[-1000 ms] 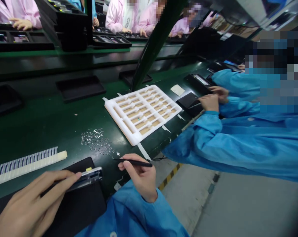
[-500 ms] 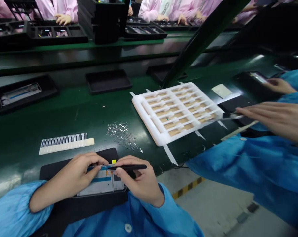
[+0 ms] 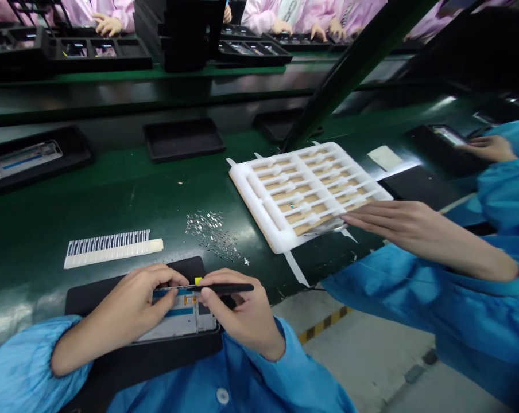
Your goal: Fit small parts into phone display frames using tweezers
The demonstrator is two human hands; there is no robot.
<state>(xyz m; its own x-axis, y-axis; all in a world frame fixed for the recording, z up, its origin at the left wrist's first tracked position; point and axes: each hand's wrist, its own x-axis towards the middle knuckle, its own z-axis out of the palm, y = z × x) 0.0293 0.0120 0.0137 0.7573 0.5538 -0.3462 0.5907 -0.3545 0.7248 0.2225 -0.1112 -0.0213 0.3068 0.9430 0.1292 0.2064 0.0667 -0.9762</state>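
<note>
Both hands of the person work close together over a black mat. The left hand [image 3: 141, 301] is closed on the edge of a phone frame [image 3: 177, 318], and its fingers press on the upper side. The right hand [image 3: 237, 312] is gripping black tweezers [image 3: 227, 288], and their tips reach to the frame near a small yellow tag [image 3: 198, 280]. The phone frame lies on the black mat [image 3: 190, 267], just in front of the person's body, and it shows a blue stripe. Behind the mat, on the green tabletop [image 3: 113, 198], lie a white strip with a row of small parts [image 3: 108, 249] and a loose group of tiny silver pieces [image 3: 208, 232]. Farther to the right is a white foam tray [image 3: 246, 198] with many compartments. A co-worker in a blue sleeve [image 3: 470, 287] holds one open hand [image 3: 397, 221] flat over the tray corner, and the other hand [image 3: 487, 148] rests near a black tray [image 3: 440, 143]. On the far side, people in pink coats [image 3: 108, 14] sit behind more black trays [image 3: 98, 57].
</note>
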